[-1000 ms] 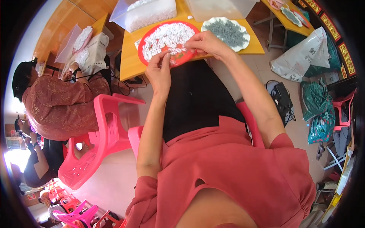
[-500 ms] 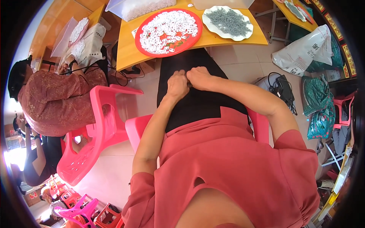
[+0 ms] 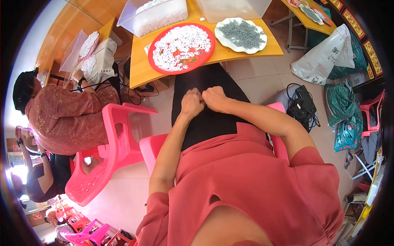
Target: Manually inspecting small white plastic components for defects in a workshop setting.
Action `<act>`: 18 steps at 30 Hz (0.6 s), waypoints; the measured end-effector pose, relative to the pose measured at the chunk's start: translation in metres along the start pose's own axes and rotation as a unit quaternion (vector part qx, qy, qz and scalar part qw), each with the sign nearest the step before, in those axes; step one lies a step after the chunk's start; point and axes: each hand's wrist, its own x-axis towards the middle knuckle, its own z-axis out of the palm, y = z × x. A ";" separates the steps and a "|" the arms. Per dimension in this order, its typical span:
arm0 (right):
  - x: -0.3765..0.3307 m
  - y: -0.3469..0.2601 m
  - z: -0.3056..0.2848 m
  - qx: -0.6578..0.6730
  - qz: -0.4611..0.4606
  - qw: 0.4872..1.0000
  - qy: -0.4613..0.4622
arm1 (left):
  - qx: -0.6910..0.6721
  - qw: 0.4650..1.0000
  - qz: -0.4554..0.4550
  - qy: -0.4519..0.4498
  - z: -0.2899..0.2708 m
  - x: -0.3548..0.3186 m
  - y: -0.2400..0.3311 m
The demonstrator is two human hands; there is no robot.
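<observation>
Both hands meet knuckle to knuckle over the black lap at the centre of the frame. Her left hand point(image 3: 191, 102) is curled into a loose fist, and the right hand point(image 3: 214, 98) is curled the same way, touching it; whatever small piece they may pinch between them is hidden, so I cannot tell what they hold.

At the far left a person in a patterned reddish top point(image 3: 65, 119) sits bent over, and just right of that person stands a pink plastic chair point(image 3: 106, 160). Above the hands, on the yellow table point(image 3: 141, 69), lies a red round tray point(image 3: 154, 45) heaped with small white pieces point(image 3: 180, 43), well apart from the fists. Right of it is a white plate point(image 3: 219, 39) of grey pieces point(image 3: 242, 35). Behind them stand clear plastic tubs point(image 3: 156, 16). At the upper right a white sack point(image 3: 324, 61) sits on the floor.
</observation>
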 end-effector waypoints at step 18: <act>0.007 0.020 -0.109 0.250 0.038 0.954 -0.162 | 0.094 0.992 0.078 0.045 0.011 0.002 0.013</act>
